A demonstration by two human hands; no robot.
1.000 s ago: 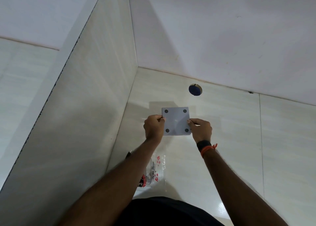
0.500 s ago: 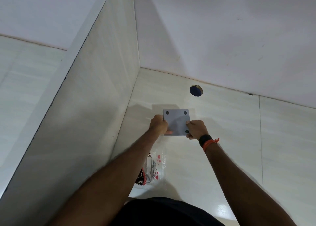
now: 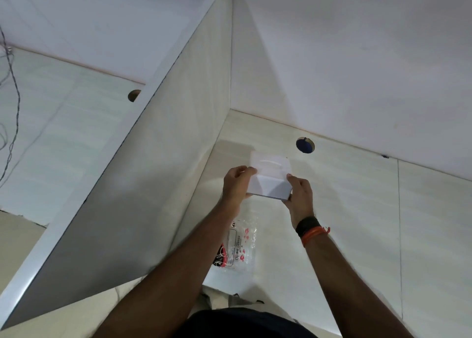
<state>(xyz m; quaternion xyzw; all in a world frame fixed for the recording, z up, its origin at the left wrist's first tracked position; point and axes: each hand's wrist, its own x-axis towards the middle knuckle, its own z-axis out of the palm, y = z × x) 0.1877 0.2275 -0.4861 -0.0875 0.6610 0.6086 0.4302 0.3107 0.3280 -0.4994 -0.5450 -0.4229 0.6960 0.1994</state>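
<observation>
1. The left grip (image 3: pixel 237 184), a bare hand, has its fingers curled round the left edge of a white, squarish flat plastic piece (image 3: pixel 270 183).
2. The right grip (image 3: pixel 300 197), also a bare hand, pinches the piece's right edge, thumb on top. A black and orange wristband (image 3: pixel 310 229) sits on that wrist.
3. The piece is held between the 2 grips over the pale beige bench (image 3: pixel 357 210). It is tilted, and blur hides its details.
4. A round hole with dark blue inside (image 3: pixel 305 145) lies in the bench just beyond the piece, near the white back panel (image 3: pixel 357 56).
5. A clear plastic packet with red print (image 3: pixel 238 245) lies on the bench below the piece, beside the left forearm.
6. A beige upright partition (image 3: pixel 166 171) stands to the left. Beyond it are a second round hole (image 3: pixel 134 95) and thin dark wires (image 3: pixel 11 82).
</observation>
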